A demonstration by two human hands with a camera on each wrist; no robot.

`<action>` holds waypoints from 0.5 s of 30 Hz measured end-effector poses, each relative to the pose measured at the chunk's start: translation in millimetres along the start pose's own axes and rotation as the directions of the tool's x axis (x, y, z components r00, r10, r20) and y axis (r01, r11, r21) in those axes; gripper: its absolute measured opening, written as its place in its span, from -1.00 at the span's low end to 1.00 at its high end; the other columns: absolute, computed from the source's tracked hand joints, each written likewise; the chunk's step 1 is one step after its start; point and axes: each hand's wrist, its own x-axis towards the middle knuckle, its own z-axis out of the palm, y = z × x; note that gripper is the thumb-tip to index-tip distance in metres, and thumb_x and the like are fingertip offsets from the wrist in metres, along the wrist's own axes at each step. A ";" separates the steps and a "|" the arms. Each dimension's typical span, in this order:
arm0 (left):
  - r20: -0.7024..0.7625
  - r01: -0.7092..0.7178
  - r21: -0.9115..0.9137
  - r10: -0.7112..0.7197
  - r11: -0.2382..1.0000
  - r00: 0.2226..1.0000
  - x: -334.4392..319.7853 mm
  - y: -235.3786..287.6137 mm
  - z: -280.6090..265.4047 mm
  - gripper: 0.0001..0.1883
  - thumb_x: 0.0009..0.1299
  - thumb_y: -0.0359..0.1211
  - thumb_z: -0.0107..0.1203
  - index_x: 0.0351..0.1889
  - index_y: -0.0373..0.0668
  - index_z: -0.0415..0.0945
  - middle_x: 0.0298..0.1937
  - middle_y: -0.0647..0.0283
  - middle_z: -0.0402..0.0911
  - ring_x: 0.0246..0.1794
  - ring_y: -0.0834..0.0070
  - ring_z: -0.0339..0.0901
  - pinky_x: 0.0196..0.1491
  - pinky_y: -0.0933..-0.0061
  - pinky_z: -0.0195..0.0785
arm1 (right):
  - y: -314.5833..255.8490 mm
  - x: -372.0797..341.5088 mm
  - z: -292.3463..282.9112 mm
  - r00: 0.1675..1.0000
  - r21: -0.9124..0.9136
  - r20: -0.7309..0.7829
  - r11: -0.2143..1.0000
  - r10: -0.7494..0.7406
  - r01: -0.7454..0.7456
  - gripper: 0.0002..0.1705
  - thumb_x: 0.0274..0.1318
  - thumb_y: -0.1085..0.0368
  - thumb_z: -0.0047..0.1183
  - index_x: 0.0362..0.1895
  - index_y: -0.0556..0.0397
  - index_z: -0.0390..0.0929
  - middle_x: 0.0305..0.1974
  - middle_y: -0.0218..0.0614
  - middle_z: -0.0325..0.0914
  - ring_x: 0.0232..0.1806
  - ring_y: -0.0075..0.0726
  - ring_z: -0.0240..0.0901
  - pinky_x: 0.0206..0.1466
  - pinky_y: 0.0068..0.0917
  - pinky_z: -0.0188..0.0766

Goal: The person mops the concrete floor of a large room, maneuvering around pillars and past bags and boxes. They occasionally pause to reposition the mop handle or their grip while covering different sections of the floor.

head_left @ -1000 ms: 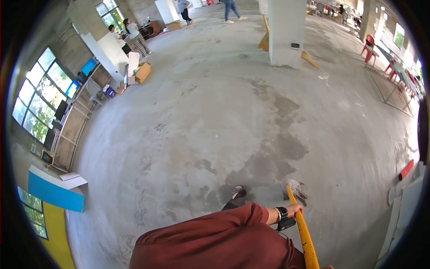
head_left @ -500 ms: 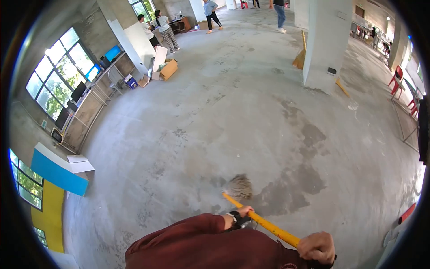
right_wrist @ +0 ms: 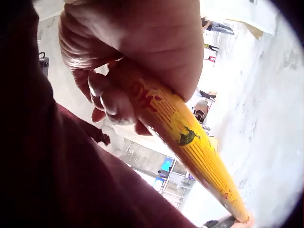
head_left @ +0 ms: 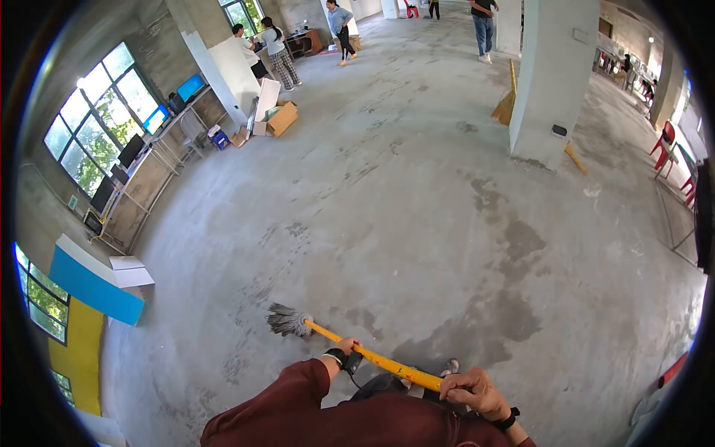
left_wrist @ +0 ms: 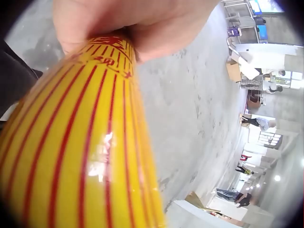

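Observation:
A mop with a yellow handle (head_left: pixel 395 366) slants across the front of my body. Its grey string head (head_left: pixel 289 320) lies on the concrete floor at the left, strands spread leftward. My left hand (head_left: pixel 348 346) grips the lower part of the handle, not far above the head. Near the top end, my right hand (head_left: pixel 477 391) holds the same handle. The left wrist view shows the left hand (left_wrist: pixel 137 23) round the red-striped handle. In the right wrist view, the fingers of the right hand (right_wrist: pixel 137 42) curl about it.
Dark wet patches (head_left: pixel 495 320) mark the floor to the right of the mop. A pillar (head_left: pixel 551 89) with a broom (head_left: pixel 505 104) leaning on it stands ahead. Cardboard boxes (head_left: pixel 277 119) and a desk with monitors line the left side; several people stand farther back.
The mop head has swept from right to left across the floor, and the handle has swung round with it. My left hand moved left; my right hand came into view at the handle's top.

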 end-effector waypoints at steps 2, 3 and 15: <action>0.018 -0.015 -0.076 0.017 0.997 1.000 25.3 5.5 18.0 -0.68 -0.02 -0.30 0.28 -0.33 -0.18 0.48 -0.35 0.21 0.59 -0.31 0.40 0.54 -0.20 0.47 0.37 | -7.0 -3.9 -16.1 1.000 0.047 -0.023 0.999 0.005 -0.004 -0.86 -0.12 0.41 -0.07 -0.53 0.24 0.51 -0.61 -0.37 0.43 -0.59 -0.61 0.25 -0.52 -0.61 0.15; 0.037 -0.023 -0.151 0.029 0.988 0.999 37.8 9.1 28.5 -0.68 -0.01 -0.30 0.28 -0.33 -0.18 0.48 -0.35 0.20 0.59 -0.31 0.39 0.54 -0.20 0.47 0.37 | -12.6 -8.6 -22.2 0.999 0.098 -0.042 0.995 0.013 -0.009 -0.85 -0.11 0.40 -0.07 -0.55 0.23 0.50 -0.63 -0.36 0.41 -0.60 -0.59 0.25 -0.53 -0.60 0.15; 0.800 0.650 -0.352 -0.144 0.674 0.583 159.3 345.8 279.3 -0.79 0.25 -0.30 -0.19 -0.51 -0.17 0.41 -0.62 0.22 0.40 -0.71 0.44 0.37 -0.72 0.43 0.16 | -126.8 -129.2 -119.4 0.835 -0.510 -0.161 0.769 -0.526 0.386 -0.92 -0.31 0.37 0.03 -0.66 0.12 0.48 -0.72 -0.28 0.35 -0.72 -0.22 0.28 -0.62 -0.37 0.16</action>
